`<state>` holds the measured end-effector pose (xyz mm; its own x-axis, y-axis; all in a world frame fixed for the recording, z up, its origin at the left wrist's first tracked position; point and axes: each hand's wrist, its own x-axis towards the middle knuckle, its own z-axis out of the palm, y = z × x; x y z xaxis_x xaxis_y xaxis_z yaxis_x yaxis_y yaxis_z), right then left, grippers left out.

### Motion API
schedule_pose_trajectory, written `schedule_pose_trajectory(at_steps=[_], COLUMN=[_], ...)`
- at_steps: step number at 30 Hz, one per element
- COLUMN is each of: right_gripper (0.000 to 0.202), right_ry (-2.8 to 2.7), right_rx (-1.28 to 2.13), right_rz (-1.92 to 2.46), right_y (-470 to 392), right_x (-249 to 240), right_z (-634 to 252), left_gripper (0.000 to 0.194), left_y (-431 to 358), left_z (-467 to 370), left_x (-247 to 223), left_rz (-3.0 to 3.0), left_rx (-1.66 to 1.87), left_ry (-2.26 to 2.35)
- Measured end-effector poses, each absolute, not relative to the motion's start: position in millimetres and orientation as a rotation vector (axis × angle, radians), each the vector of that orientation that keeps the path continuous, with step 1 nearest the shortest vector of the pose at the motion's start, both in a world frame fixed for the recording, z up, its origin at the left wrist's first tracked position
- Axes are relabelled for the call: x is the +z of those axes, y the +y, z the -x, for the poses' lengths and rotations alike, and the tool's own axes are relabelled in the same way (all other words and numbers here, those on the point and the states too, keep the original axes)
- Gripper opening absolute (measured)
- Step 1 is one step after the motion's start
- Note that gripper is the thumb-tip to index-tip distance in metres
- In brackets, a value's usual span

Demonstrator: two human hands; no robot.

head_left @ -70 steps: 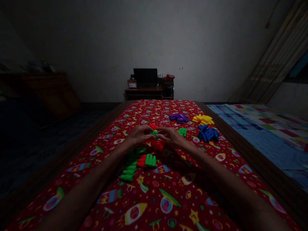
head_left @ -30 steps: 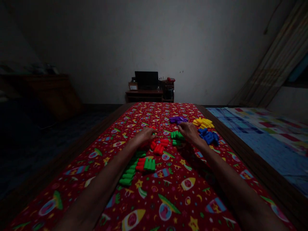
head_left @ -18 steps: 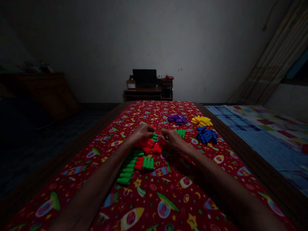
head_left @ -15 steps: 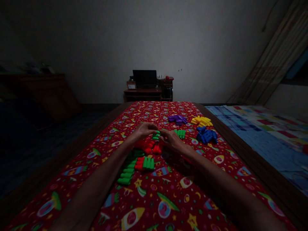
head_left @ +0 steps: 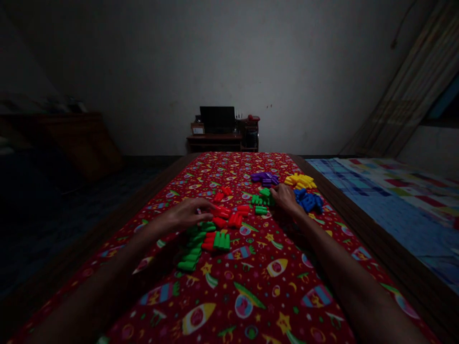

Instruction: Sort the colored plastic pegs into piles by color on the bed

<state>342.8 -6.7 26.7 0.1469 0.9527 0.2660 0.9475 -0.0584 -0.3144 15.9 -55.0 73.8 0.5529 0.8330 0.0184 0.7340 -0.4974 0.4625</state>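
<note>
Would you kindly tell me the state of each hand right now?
Left hand: open, beside the red pieces.
Right hand: at the nearby green pieces; whether it is closed on one cannot be told.

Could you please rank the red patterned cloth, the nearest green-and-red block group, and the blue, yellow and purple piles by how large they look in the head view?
1. Red patterned cloth
2. Green-and-red block group
3. Blue pile
4. Yellow pile and purple pile: too alike to rank
</note>
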Motion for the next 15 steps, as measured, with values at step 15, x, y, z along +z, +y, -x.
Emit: schedule_pose_trajectory(at_steps=[15], right_gripper=[0.034], right_ry=[-2.024], right_rx=[-0.074], right_rz=[1.744], right_y=[-25.7], right_x=[56.6], right_z=[-315.5], left_gripper=[0.026], left_y=[-122.8], left_z=[3.4], left_x=[40.2], left_rz=[-2.607], left_rx=[0.235], left_ry=[1.216])
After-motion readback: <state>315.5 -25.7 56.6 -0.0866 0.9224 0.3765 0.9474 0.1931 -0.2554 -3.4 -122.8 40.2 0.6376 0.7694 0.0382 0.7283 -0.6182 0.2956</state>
